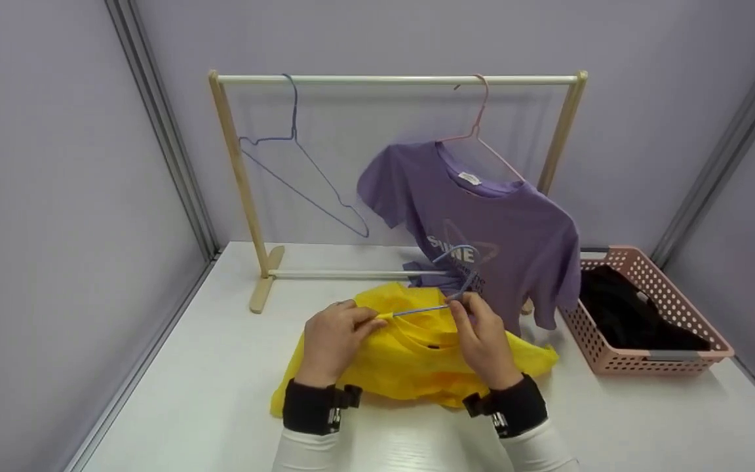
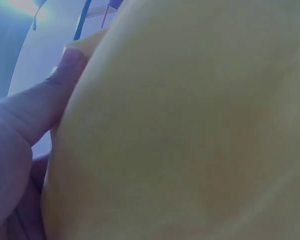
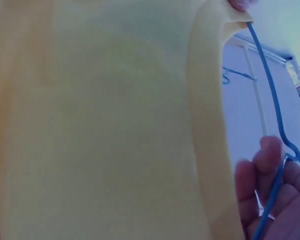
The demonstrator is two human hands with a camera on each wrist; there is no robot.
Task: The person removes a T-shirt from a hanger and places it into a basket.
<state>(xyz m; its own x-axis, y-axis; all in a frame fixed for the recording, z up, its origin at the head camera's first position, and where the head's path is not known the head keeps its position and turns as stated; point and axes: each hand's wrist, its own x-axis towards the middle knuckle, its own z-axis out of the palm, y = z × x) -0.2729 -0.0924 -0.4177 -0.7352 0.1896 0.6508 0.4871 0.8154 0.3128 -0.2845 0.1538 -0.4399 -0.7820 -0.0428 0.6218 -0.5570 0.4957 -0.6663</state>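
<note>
Pinching cloth at the neckline of the yellow shirt [image 1: 407, 370] between thumb and fingers of the left hand [image 1: 333, 337]. Gripping a slim blue hanger [image 1: 420, 309] close to the base of its hook with curled fingers of the right hand [image 1: 487, 334]. Between both hands, one bar of that hanger, reaching the cloth just beside the left fingers. Under and around the hands, on the near middle of the tabletop [image 1: 187, 393], the yellow shirt in loose folds. Farther back, a clothes rack [image 1: 384, 80] with a second hanger [image 1: 295, 128] at left and, at right, a purple shirt [image 1: 495, 219] aslant on a pink hanger [image 1: 476, 131]. To the right, a pink basket [image 1: 620, 360] with black cloth [image 1: 633, 314] inside.
</note>
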